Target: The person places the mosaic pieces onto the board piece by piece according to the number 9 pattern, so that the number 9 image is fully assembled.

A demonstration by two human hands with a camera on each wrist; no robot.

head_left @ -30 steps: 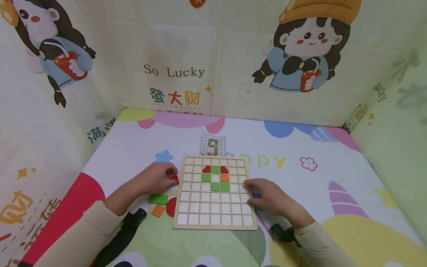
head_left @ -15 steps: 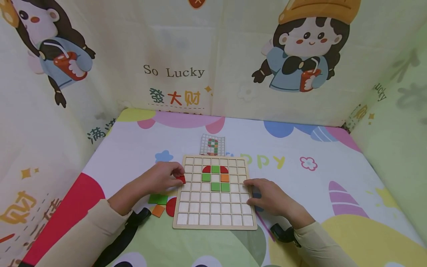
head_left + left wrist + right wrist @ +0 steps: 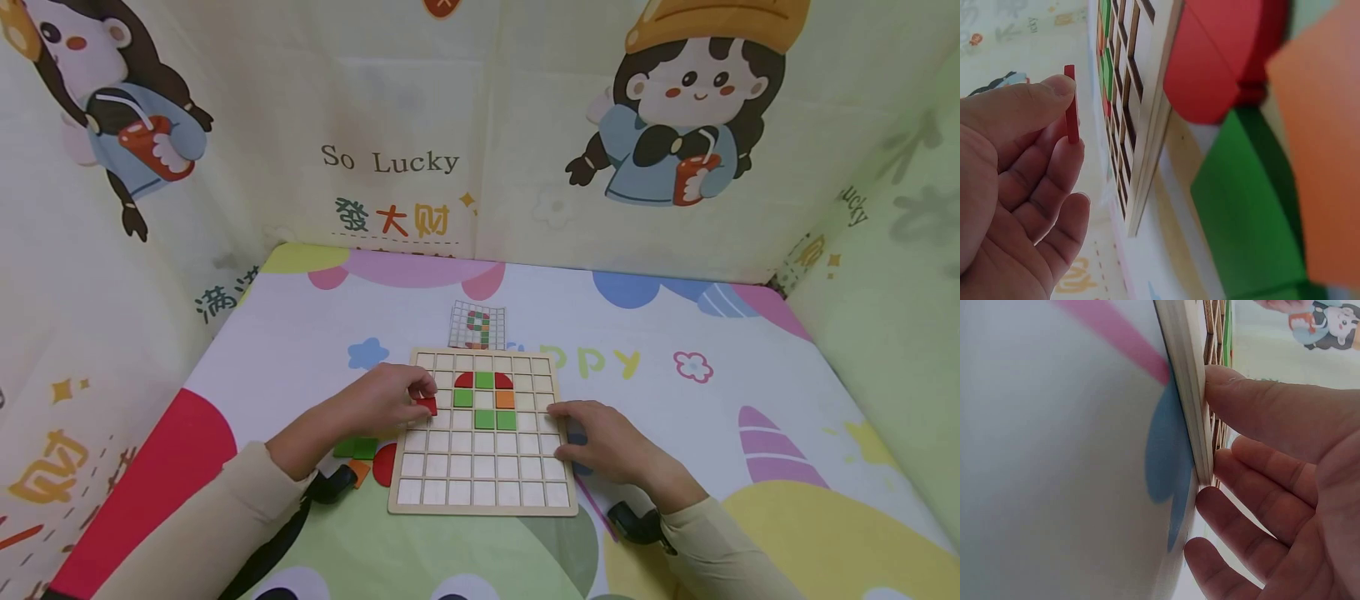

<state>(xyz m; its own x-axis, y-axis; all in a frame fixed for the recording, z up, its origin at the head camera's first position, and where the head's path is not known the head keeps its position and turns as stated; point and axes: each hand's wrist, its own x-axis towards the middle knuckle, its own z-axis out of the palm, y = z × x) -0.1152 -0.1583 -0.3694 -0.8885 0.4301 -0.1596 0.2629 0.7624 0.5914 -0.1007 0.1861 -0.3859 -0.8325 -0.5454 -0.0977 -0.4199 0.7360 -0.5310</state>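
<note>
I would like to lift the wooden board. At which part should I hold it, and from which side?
Probably pinch the right rim of the wooden board, coming from the right, where the right hand touches it. The board lies flat, and its thin, straight edge suits a pinch; loose red pieces beside the left rim could get in the way.

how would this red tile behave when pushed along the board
The red tile pinched by the left hand looks straight, so probably stiff. It's thin, so likely light. Its edge might catch on the ridged wooden board.
</note>
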